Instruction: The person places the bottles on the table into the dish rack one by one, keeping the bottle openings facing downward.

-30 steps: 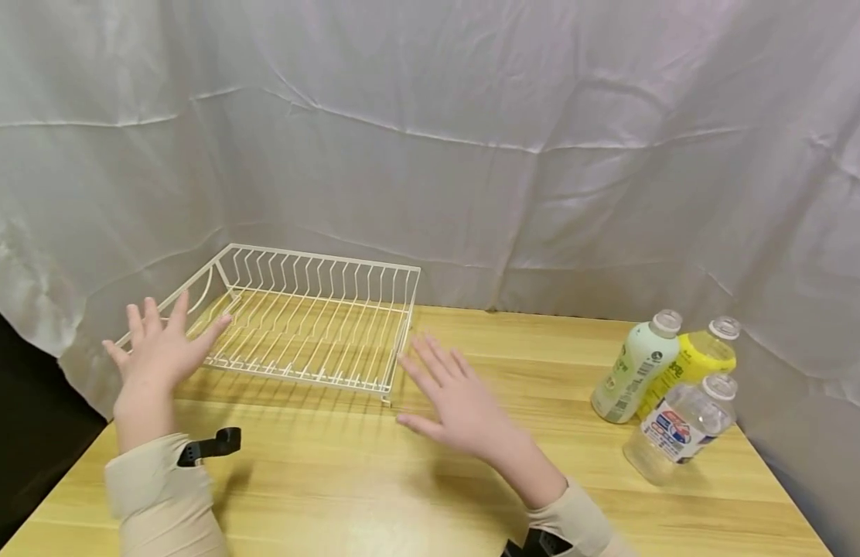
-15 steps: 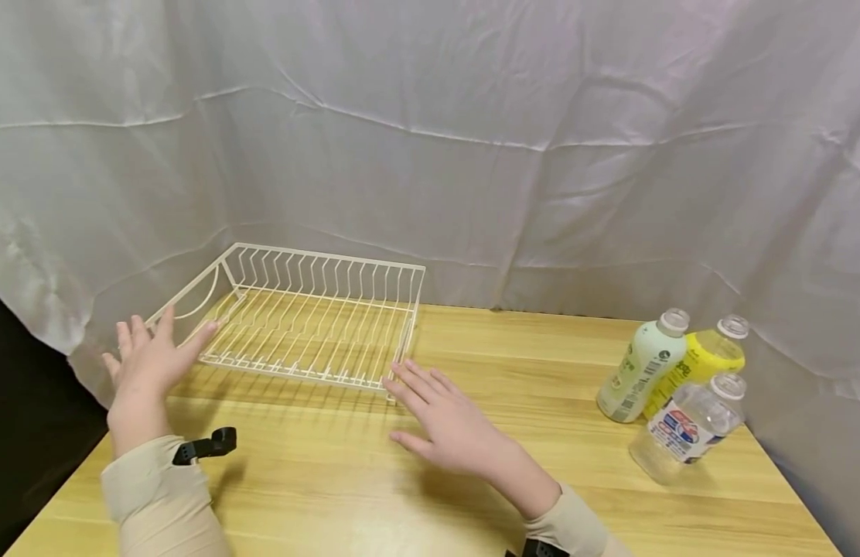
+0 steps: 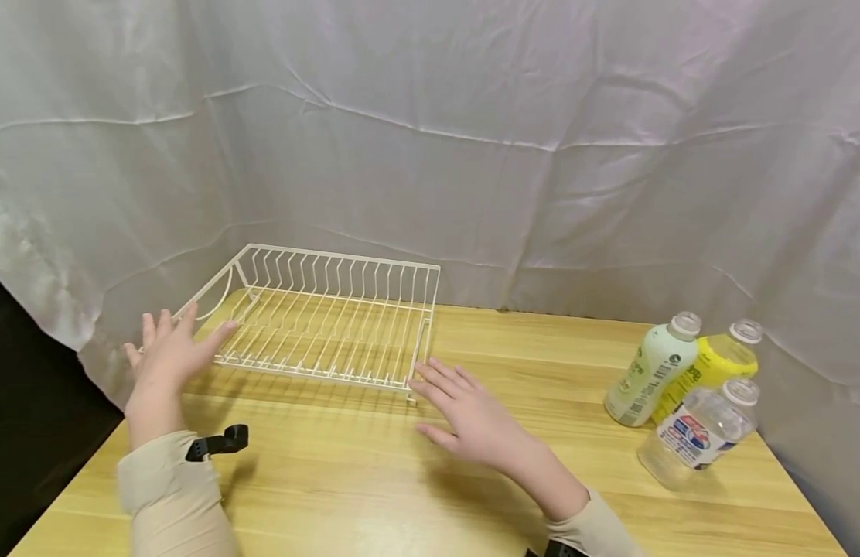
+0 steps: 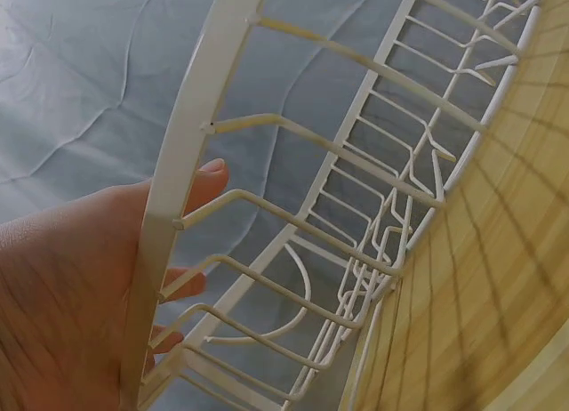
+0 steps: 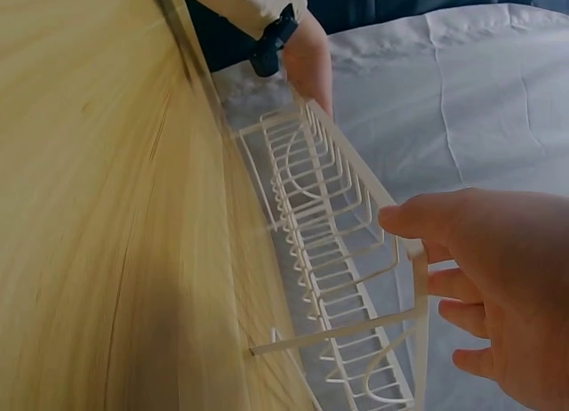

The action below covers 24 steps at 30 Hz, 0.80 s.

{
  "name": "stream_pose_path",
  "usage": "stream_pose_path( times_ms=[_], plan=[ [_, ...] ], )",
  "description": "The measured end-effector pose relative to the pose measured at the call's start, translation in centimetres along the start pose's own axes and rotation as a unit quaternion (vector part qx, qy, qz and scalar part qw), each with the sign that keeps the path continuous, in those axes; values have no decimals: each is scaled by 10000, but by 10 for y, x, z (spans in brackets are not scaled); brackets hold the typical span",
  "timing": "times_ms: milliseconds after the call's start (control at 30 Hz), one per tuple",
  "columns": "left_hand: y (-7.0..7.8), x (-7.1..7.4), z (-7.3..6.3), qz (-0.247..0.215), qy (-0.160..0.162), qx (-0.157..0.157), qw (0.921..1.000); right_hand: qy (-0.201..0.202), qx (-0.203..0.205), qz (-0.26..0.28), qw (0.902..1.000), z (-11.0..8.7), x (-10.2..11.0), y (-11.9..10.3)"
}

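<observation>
A white wire dish rack (image 3: pixel 332 379) stands on the wooden table at the back left, its slots holding nothing. My left hand (image 3: pixel 167 363) is at its left front corner, fingers spread and fairly straight. In the left wrist view the left hand (image 4: pixel 80 286) reaches past the rack's flat rail (image 4: pixel 182 144), fingertips showing between the wires. My right hand (image 3: pixel 475 422) lies along the right front corner with extended fingers. From the right wrist, the thumb (image 5: pixel 413 217) shows right at the rack's top rail, the other fingers beyond it, loosely bent.
Three capless bottles stand close together at the table's right: a pale green bottle (image 3: pixel 653 375), a yellow-labelled bottle (image 3: pixel 711 363) and a clear bottle (image 3: pixel 694 437). A grey curtain (image 3: pixel 472 155) hangs behind the rack and along both sides.
My right hand has come down and in to the rack's right front corner. The left hand has lowered slightly at the left corner. The head view has shifted a little; the bottles stand as before.
</observation>
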State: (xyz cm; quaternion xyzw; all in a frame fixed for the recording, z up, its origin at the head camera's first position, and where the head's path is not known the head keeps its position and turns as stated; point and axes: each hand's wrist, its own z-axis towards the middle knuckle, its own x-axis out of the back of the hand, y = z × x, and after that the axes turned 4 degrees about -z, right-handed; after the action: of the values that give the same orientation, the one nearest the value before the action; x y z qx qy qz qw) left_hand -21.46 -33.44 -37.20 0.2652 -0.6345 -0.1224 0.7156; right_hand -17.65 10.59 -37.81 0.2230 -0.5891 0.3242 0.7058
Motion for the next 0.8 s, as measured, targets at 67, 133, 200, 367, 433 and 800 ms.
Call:
stream_pose_path(
  times_ms=[67, 133, 200, 367, 433, 800],
  plan=[
    [4, -2, 2, 93, -54, -29, 9999, 92, -3, -21, 10000, -4, 0, 4],
    [8, -3, 3, 159, -94, -55, 9998, 160, -26, 7, 9999, -8, 0, 8],
    [12, -4, 3, 211, -171, -85, 9996, 259, -24, -25, 9997, -11, 0, 12],
    [25, -6, 0, 503, -531, -124, 9972, 508, 12, -226, 9985, -22, 0, 22],
    [31, -9, -3, 637, -653, -130, 9957, 593, 11, -267, 9979, -26, 0, 24],
    [57, -24, -11, 900, -741, -275, 9928, 732, -79, -528, 9959, -47, 3, 39]
  ],
)
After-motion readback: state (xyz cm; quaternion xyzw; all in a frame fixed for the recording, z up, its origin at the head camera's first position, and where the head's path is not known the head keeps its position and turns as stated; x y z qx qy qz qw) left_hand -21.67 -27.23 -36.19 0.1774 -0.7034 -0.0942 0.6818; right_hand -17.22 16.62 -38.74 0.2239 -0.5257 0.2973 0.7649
